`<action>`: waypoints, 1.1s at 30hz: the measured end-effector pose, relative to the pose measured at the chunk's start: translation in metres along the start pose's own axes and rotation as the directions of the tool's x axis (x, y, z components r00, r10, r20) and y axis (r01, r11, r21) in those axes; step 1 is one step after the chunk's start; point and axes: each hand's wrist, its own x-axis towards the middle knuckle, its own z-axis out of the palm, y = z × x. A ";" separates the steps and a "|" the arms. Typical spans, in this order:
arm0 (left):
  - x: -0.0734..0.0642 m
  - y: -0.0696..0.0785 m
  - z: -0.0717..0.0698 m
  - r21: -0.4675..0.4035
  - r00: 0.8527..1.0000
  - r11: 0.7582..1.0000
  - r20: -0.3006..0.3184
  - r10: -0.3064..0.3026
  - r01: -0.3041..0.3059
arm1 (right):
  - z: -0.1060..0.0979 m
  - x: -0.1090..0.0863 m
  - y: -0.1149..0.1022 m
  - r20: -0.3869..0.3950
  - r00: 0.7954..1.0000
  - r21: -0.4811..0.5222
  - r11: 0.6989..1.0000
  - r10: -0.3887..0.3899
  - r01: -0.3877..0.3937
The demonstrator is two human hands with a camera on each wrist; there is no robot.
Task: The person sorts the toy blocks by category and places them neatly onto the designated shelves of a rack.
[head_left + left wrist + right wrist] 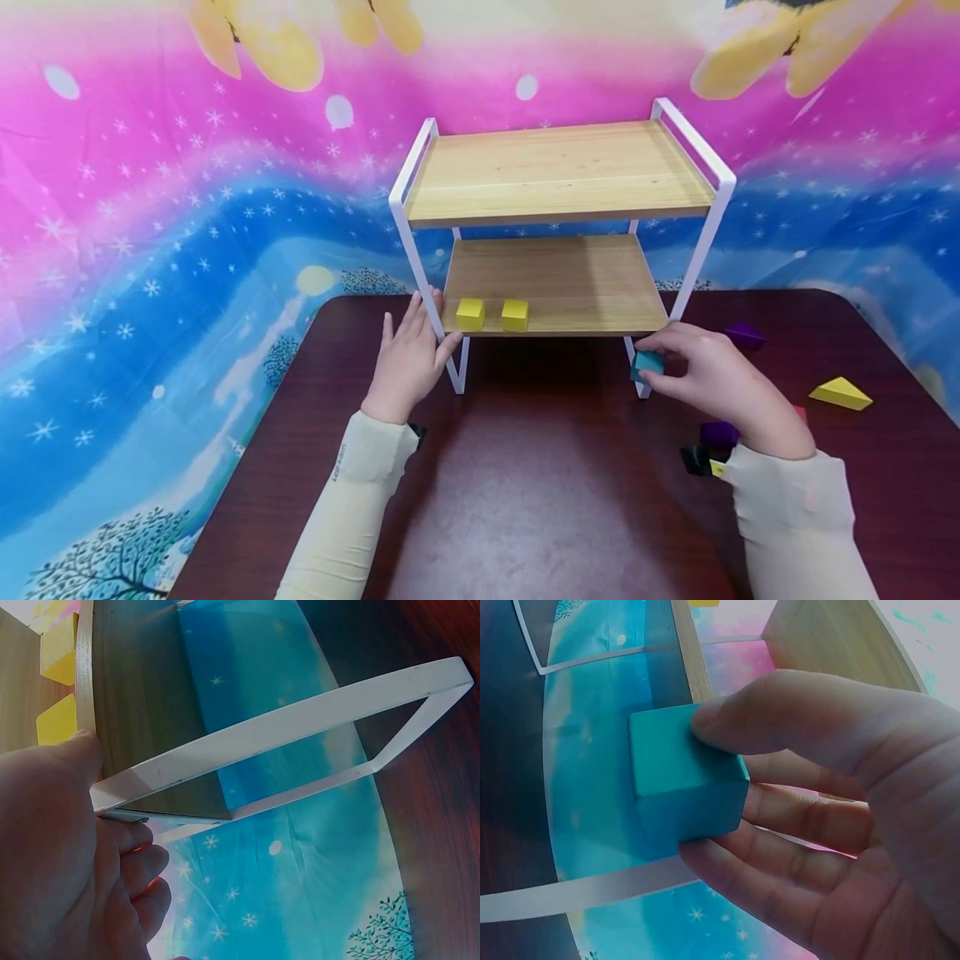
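A two-tier shelf (555, 279) with wooden boards and a white metal frame stands on the table. My left hand (408, 362) grips its left front post at the lower board, thumb at the front edge and fingers along the outer side. In the left wrist view, the post (285, 724) passes between thumb and fingers. My right hand (712, 379) pinches a teal cube (690, 772) between thumb and fingers, beside the right front leg and below the lower board's level. Two yellow cubes (470, 314) (514, 315) sit apart near that board's front left.
Right of the shelf lie a yellow wedge-shaped block (842, 393), a purple block (745, 335) and another purple block (720, 434). A red piece (801, 413) shows partly behind the right wrist. A patterned cloth (187, 250) hangs behind the dark table (525, 500).
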 end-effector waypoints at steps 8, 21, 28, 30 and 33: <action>0.000 0.000 0.000 0.010 1.000 1.000 0.011 -0.001 0.001 | 0.002 0.005 -0.007 -0.010 1.000 -0.013 1.000 -0.028 0.028; 0.001 0.001 -0.001 0.005 1.000 1.000 0.000 0.008 -0.008 | 0.002 0.013 -0.020 -0.016 0.995 -0.016 0.995 -0.095 0.095; 0.001 0.001 -0.001 0.005 1.000 1.000 0.016 -0.004 0.004 | 0.003 0.017 -0.025 -0.015 0.996 -0.019 0.996 -0.087 0.087; 0.001 0.001 -0.001 0.006 1.000 1.000 0.016 -0.003 0.003 | 0.004 0.018 -0.026 -0.022 0.995 -0.019 0.995 -0.099 0.099; 0.001 0.001 -0.001 0.005 1.000 1.000 0.009 0.002 -0.002 | 0.004 0.019 -0.027 -0.031 0.992 -0.016 0.993 -0.118 0.118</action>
